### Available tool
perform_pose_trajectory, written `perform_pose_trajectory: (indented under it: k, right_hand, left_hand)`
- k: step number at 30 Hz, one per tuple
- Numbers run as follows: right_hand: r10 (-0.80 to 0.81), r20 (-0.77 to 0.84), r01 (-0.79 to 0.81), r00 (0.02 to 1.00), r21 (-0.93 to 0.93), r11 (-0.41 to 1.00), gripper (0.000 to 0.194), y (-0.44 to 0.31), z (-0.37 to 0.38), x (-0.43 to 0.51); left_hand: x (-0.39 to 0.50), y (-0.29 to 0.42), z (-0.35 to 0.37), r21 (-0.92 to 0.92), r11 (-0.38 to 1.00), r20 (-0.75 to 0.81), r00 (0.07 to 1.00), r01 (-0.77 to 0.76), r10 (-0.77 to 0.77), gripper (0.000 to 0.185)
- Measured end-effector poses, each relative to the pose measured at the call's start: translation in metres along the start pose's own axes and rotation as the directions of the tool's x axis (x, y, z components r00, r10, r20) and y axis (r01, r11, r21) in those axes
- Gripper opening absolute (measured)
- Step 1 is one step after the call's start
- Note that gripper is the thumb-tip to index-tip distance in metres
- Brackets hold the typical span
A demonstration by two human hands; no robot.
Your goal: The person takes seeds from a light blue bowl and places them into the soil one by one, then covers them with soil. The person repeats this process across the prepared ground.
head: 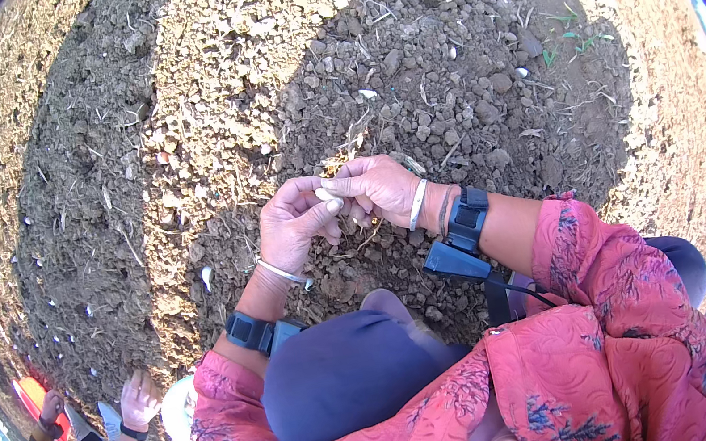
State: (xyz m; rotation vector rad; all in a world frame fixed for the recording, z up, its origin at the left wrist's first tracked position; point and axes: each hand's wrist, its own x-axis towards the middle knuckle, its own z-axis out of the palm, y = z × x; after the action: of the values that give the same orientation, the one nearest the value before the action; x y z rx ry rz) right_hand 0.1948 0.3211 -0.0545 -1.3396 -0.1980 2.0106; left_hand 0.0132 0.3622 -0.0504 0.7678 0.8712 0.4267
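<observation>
My left hand (296, 222) and my right hand (379, 190) meet above the soil. A small pale clove (326, 195), garlic by its look, is pinched between their thumbs and fingers, so both hands touch it. The curled lower fingers of my right hand partly hide what else may lie in that palm. Similar whitish cloves lie on the tilled soil: one (207, 278) left of my left wrist, one (367, 93) beyond my hands and one (522, 72) farther right.
Cloddy soil (487, 113) with dry straw surrounds my hands. A co-worker's hand (140, 399) is low at the left, beside a white container (180, 410) and a red object (36, 400). My knee (348, 377) is just below my left hand. Green sprouts (582, 43) grow at the right.
</observation>
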Motion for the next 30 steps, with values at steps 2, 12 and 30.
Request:
perform_pose_trajectory:
  k: [2, 12, 30]
  right_hand:
    - [0.006, 0.016, -0.006, 1.000, 0.031, 0.999, 0.025, 0.001, 0.000, 0.001]
    - [-0.183, -0.149, 0.064, 0.972, -0.581, 0.812, 0.017, 0.006, -0.025, 0.018]
    - [-0.163, -0.049, 0.129, 0.985, -0.407, 0.904, 0.008, 0.019, -0.050, 0.031]
  left_hand:
    - [0.002, 0.001, -0.001, 0.002, 1.000, -0.011, 1.000, 0.008, -0.008, 0.022]
    - [0.026, 0.034, -0.063, 0.439, 0.897, -0.306, 0.929, -0.055, 0.207, 0.016]
    - [0.179, 0.135, -0.230, 0.886, -0.277, -0.195, 0.841, 0.371, 0.504, 0.016]
